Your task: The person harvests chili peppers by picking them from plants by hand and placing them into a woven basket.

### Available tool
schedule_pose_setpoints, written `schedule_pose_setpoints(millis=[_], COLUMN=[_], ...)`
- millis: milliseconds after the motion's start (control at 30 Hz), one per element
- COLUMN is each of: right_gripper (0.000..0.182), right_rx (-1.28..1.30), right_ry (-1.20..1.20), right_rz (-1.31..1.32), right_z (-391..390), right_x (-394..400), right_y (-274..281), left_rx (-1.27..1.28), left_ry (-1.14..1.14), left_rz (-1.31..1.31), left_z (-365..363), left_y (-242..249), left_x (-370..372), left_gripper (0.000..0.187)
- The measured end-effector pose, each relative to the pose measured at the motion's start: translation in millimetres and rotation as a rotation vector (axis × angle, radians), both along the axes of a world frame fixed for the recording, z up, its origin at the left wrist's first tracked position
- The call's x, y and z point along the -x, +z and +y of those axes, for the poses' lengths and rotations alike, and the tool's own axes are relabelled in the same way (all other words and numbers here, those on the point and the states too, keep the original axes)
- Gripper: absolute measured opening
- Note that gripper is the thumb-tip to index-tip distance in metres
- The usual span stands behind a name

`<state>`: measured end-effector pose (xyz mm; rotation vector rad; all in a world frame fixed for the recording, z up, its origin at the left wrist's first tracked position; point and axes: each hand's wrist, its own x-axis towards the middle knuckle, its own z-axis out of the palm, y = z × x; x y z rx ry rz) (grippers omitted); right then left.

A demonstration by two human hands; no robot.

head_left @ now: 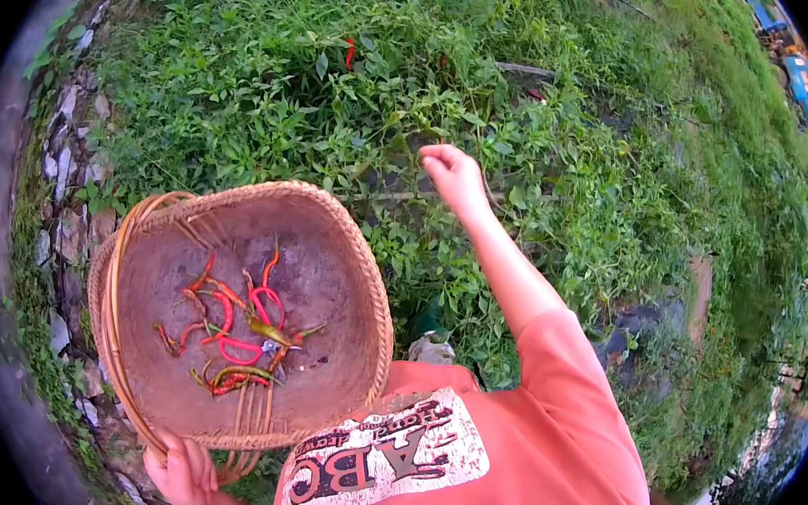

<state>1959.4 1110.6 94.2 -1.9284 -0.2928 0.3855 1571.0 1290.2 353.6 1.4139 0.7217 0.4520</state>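
The left hand's grip curled around the basket's near edge; holding it level seemed best for the peppers inside. The right hand's grip was pinched, its hold unclear, amid snagging plants. Rim and right arm stood apart; stones bordered the left.

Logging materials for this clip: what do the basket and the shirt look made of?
The basket: matte tan plant fibre, likely bamboo or rattan, judging by the braided rim. The shirt: dull coral fabric, perhaps cotton, draping in soft folds.
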Motion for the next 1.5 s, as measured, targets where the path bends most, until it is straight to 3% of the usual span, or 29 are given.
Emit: schedule_pose_setpoints(millis=[100, 167, 267, 433, 567, 667, 767, 833, 900, 933, 967, 1067, 1267, 1500], right_gripper=[0.019, 0.024, 0.037, 0.03, 0.031, 0.029, 0.027, 0.029, 0.034, 0.039, 0.039, 0.039, 0.028, 0.031], right_rx=[-0.234, -0.242, 0.222, 0.418, 0.706, 0.578, 0.188, 0.159, 0.568, 0.77, 0.77, 1.16, 1.11, 0.987], right_ry=[-0.27, -0.246, 0.025, 0.148, 0.214, 0.29, 0.317, 0.295, 0.304, 0.387, 0.386, 0.596, 0.787, 0.537], right_rz=[-0.003, -0.024, -0.202, -0.16, -0.329, -0.182, 0.365, 0.458, 0.29, -0.009, -0.01, -0.176, -0.199, -0.331], right_z=[9.8, 19.3, 31.4, 39.6, 31.2, 26.9, 14.7, 7.3, 4.4, 2.3, 4.0, 12.2, 7.5, 11.2], right_x=[-48.3, -64.3, -70.7, -73.4, -72.1, -81.0, -82.4, -88.0, -88.0, -88.5, -87.5, -74.1, -85.5, -76.9], right_y=[-43.5, -45.8, -35.4, -16.9, 5.9, 6.6, 7.2, 8.7, 16.0, 14.0, 19.9, 54.8, 40.7, 51.1], left_rx=[0.085, 0.106, 0.085, 0.109, 0.11, 0.096, 0.072, 0.136, 0.144, 0.15, 0.15, 0.14, 0.157, 0.162], left_ry=[0.135, 0.175, 0.235, 0.22, 0.238, 0.289, 0.105, 0.117, 0.107, 0.093, 0.093, 0.095, 0.065, 0.073], left_rz=[0.203, 0.166, 0.182, 0.136, 0.146, 0.174, -0.012, -0.052, -0.064, -0.071, -0.073, -0.062, -0.069, -0.081], left_z=[-11.8, -13.1, -14.5, -14.8, -14.7, -9.8, 6.0, 6.5, 8.6, 9.5, 9.6, 11.0, 12.5, 15.1], left_y=[17.6, 14.9, 14.0, 13.2, 9.0, 5.0, -12.8, -12.4, -14.3, -15.2, -15.3, -15.1, -15.4, -18.3], left_x=[-16.7, -18.8, -20.4, -25.1, -20.2, -16.7, 9.4, 8.5, 12.6, 14.4, 14.9, 17.0, 20.3, 19.3], left_gripper=[0.018, 0.018, 0.019, 0.016, 0.014, 0.012, 0.025, 0.023, 0.023, 0.023, 0.023, 0.024, 0.026, 0.024])
